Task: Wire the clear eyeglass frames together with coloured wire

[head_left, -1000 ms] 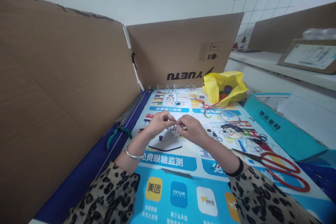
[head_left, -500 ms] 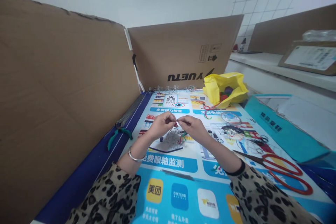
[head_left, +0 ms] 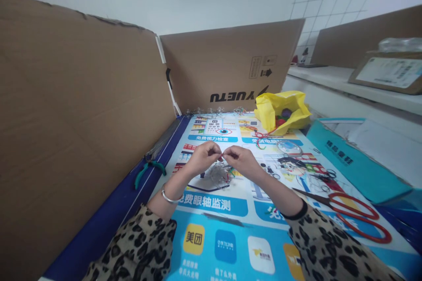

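Observation:
My left hand (head_left: 203, 156) and my right hand (head_left: 240, 159) meet above the middle of the printed table mat (head_left: 231, 246), fingertips pinched together on a thin red thread. Below the fingertips hangs a small tangled piece of silvery wire and beads (head_left: 220, 173), with bits of red and green in it. It is too small to tell how it is attached to the thread. A silver bangle sits on my left wrist and a dark band on my right wrist.
Large red-handled scissors (head_left: 352, 213) lie at the right. A yellow bag (head_left: 281, 112) with coloured things stands at the back, with red thread (head_left: 260, 136) in front of it. Green-handled pliers (head_left: 147, 169) lie at the left edge. Cardboard walls (head_left: 82, 109) stand left and behind.
Both hands have risen a little from the mat, and the wire-and-bead piece now hangs under the fingertips instead of being hidden between them.

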Demonstrator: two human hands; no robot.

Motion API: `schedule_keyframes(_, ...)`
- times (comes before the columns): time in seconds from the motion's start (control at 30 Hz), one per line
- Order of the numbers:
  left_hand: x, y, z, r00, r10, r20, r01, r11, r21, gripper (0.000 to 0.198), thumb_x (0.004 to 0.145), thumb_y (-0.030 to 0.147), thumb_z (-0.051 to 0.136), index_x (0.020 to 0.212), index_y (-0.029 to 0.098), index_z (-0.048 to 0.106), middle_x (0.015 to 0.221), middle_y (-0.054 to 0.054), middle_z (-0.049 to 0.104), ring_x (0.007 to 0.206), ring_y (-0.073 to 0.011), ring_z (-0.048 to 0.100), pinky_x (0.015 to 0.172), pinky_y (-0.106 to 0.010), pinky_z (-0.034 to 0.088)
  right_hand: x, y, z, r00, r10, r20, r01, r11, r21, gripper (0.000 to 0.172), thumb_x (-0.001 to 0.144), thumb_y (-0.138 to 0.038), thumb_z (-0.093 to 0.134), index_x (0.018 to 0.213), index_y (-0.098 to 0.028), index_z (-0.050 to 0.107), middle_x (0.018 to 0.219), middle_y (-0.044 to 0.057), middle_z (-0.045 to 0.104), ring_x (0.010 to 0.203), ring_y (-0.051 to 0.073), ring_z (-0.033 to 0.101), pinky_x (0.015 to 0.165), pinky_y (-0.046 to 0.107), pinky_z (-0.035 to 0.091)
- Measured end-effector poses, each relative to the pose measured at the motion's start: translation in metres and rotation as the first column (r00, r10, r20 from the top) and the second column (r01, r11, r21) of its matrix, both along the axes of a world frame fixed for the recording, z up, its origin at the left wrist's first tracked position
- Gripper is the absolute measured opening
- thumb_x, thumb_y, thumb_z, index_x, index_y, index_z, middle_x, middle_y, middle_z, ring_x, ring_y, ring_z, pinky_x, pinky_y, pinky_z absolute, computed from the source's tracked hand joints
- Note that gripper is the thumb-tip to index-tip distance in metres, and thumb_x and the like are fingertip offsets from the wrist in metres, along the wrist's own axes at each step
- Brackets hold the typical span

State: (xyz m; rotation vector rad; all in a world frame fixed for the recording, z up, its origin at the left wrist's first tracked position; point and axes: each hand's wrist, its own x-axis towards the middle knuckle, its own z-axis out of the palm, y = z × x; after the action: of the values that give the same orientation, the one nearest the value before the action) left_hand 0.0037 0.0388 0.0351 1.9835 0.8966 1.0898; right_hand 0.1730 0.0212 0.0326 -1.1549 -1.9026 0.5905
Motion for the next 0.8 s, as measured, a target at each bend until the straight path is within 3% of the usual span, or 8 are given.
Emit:
schedule_keyframes(0.13,-0.001,0.0,0.003,0.997,0.039,-0.072,-0.035,0.998,0.05,0.007,0.073,0.013,0.055,0.067,0.016,0.053,0.072,-0.001,0.059,0.069,-0.0115,0.056,0.066,-0.023,0.043,0.001,-0.001,0.0,1.0,-0.006,0.011,0.006,1.0,-0.003,0.008,0.067,-0.016,0.05,0.065,-0.019,0.057,0.059,-0.002,0.054,0.053,0.011,0.047,0.051,0.022,0.036)
schedule_keyframes(0.33,-0.009,0.004,0.01,0.964,0.227,-0.14,-0.211,0.97,0.123,0.011,0.073,0.009,0.05,0.067,0.017,0.051,0.069,0.0,0.06,0.071,-0.0126,0.055,0.068,-0.025,0.041,0.006,0.002,0.002,0.995,-0.056,0.084,0.051,0.997,0.065,0.008,0.059,-0.012,0.047,0.06,-0.019,0.051,0.057,-0.002,0.052,0.053,0.011,0.046,0.05,0.022,0.034)
schedule_keyframes(0.43,-0.009,0.003,0.011,0.954,0.262,-0.149,-0.238,0.958,0.159,0.01,0.073,0.011,0.051,0.066,0.017,0.05,0.072,0.0,0.06,0.072,-0.0128,0.054,0.068,-0.025,0.04,0.009,0.003,0.003,0.992,-0.06,0.115,0.05,0.995,0.081,0.008,0.059,-0.012,0.047,0.06,-0.019,0.051,0.059,-0.002,0.051,0.054,0.011,0.046,0.052,0.022,0.034)
schedule_keyframes(0.6,-0.005,0.0,0.012,0.96,0.244,-0.14,-0.222,0.963,0.153,0.009,0.072,0.012,0.053,0.065,0.017,0.05,0.071,0.001,0.059,0.07,-0.0123,0.053,0.068,-0.025,0.038,0.014,0.008,0.0,0.977,-0.128,0.171,0.112,0.989,0.098,0.006,0.061,-0.014,0.047,0.06,-0.019,0.05,0.058,-0.002,0.05,0.055,0.012,0.046,0.052,0.022,0.032)
schedule_keyframes(0.8,-0.003,0.001,0.008,0.991,0.13,-0.007,-0.131,0.991,-0.039,0.011,0.07,0.021,0.06,0.066,0.016,0.051,0.071,0.0,0.059,0.069,-0.0129,0.054,0.066,-0.026,0.04,0.017,0.011,-0.005,0.959,-0.231,0.168,0.211,0.969,0.127,0.005,0.064,-0.016,0.049,0.063,-0.019,0.052,0.061,-0.002,0.053,0.058,0.012,0.048,0.055,0.023,0.033)
